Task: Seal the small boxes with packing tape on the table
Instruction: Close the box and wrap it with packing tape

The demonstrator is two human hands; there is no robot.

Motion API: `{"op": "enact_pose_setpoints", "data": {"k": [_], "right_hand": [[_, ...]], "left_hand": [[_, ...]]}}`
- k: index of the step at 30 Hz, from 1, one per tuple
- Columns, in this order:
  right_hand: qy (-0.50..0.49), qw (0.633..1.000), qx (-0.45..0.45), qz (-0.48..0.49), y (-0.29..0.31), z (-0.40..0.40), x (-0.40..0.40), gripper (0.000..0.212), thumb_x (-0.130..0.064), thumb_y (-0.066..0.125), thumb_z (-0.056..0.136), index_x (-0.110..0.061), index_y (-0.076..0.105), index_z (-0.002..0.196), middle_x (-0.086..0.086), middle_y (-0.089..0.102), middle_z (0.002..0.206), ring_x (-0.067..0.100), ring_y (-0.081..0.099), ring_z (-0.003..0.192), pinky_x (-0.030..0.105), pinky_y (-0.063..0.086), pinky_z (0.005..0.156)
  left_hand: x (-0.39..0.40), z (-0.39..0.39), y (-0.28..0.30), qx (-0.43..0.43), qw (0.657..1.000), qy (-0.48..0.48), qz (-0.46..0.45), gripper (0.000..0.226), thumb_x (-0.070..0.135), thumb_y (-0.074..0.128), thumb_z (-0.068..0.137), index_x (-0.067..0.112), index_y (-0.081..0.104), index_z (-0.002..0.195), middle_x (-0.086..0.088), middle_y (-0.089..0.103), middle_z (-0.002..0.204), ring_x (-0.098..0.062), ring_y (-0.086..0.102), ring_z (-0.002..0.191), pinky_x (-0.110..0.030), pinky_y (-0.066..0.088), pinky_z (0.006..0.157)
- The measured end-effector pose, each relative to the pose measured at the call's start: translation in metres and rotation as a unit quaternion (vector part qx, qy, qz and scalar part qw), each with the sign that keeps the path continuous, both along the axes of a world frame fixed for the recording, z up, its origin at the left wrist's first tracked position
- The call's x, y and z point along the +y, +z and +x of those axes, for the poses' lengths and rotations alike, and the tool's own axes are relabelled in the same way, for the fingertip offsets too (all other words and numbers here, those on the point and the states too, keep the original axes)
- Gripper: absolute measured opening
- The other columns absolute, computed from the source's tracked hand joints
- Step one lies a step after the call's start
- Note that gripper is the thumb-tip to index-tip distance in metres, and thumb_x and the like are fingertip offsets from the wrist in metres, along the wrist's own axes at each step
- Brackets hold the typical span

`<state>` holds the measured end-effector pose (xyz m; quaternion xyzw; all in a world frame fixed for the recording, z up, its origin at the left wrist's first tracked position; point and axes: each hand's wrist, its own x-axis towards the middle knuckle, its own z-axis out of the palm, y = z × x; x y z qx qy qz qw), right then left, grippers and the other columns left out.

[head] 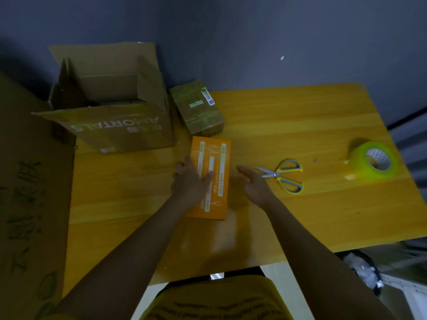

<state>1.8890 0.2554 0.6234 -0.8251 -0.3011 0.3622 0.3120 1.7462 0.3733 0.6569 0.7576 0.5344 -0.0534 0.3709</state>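
Far left: big flat cardboard sheet (30, 204) w/ dark printed characters, leaning over the bench (300, 125) edge. Next to it, large open carton (111, 107), flaps up, "AMORTALS" printed upside down on its front, standing on the bench's back-left corner. Just right of it, touching or nearly so, small brown box (198, 107) wrapped in clear tape, w/ a white label near its far end. In front of that, orange box (211, 176) lies flat, long side running away from the person, clear tape visible across its top. Left hand (190, 181) rests flat on the orange box's left part, fingers straight, gripping nothing. Right hand (250, 183) is just right of the box, palm turned inward, fingers extended & relaxed, empty; can't tell if it touches the box side. Further right, scissors (283, 175) w/ yellow-grey handles lie on the bench, blades toward the right hand. Far right, near the bench edge, roll of packing tape (374, 160), greenish, lying on its side.
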Motion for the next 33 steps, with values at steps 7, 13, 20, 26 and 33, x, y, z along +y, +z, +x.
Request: {"op": "enact_pose_setpoints", "data": {"k": [7, 13, 20, 26, 33], "right_hand": [[-0.064, 0.968, 0.217, 0.107, 0.021, -0.019, -0.024, 0.048, 0.021, 0.041, 0.085, 0.009, 0.048, 0.131, 0.027, 0.054, 0.127, 0.002, 0.066, 0.086, 0.004, 0.044, 0.072], [-0.112, 0.919, 0.379, 0.006, 0.009, 0.012, -0.028, 0.089, -0.063, 0.070, 0.073, -0.019, 0.039, 0.145, 0.005, 0.054, 0.139, 0.020, 0.059, 0.118, 0.042, 0.047, 0.101], [-0.076, 0.872, 0.481, 0.056, 0.018, 0.008, -0.014, 0.075, -0.047, 0.071, 0.077, -0.025, 0.042, 0.142, 0.007, 0.062, 0.130, 0.028, 0.062, 0.114, 0.050, 0.050, 0.094], [-0.093, 0.946, 0.299, 0.078, 0.025, -0.020, -0.001, 0.065, -0.034, 0.077, 0.081, -0.035, 0.040, 0.134, -0.005, 0.062, 0.121, 0.007, 0.067, 0.097, 0.026, 0.057, 0.071], [-0.068, 0.982, 0.146, 0.097, 0.031, -0.059, 0.013, 0.087, -0.048, 0.069, 0.082, -0.028, 0.021, 0.152, 0.002, 0.035, 0.150, 0.019, 0.040, 0.133, 0.036, 0.047, 0.099]], "left_hand": [[-0.020, 0.019, 0.006, -0.012, 0.982, 0.114, -0.150, 0.137, 0.071, 0.071, 0.062, 0.024, -0.024, 0.148, -0.009, -0.006, 0.159, -0.036, 0.003, 0.146, -0.052, 0.020, 0.113], [-0.015, 0.022, 0.005, -0.166, 0.910, 0.202, -0.321, 0.110, 0.076, 0.057, 0.067, 0.021, 0.014, 0.152, -0.011, 0.040, 0.148, -0.025, 0.054, 0.118, -0.038, 0.048, 0.092], [-0.015, 0.003, 0.011, -0.219, 0.885, 0.200, -0.360, 0.046, 0.056, 0.032, 0.097, 0.025, 0.056, 0.120, 0.002, 0.067, 0.095, -0.015, 0.061, 0.088, -0.037, 0.048, 0.089], [-0.019, -0.013, 0.001, -0.166, 0.956, 0.159, -0.184, 0.040, 0.045, 0.042, 0.099, 0.022, 0.047, 0.132, -0.001, 0.061, 0.118, -0.020, 0.064, 0.097, -0.038, 0.054, 0.080], [-0.010, -0.034, 0.013, -0.200, 0.918, 0.180, -0.290, 0.088, 0.088, 0.033, 0.069, 0.029, 0.048, 0.132, 0.001, 0.062, 0.120, -0.017, 0.063, 0.094, -0.032, 0.052, 0.069]]}}
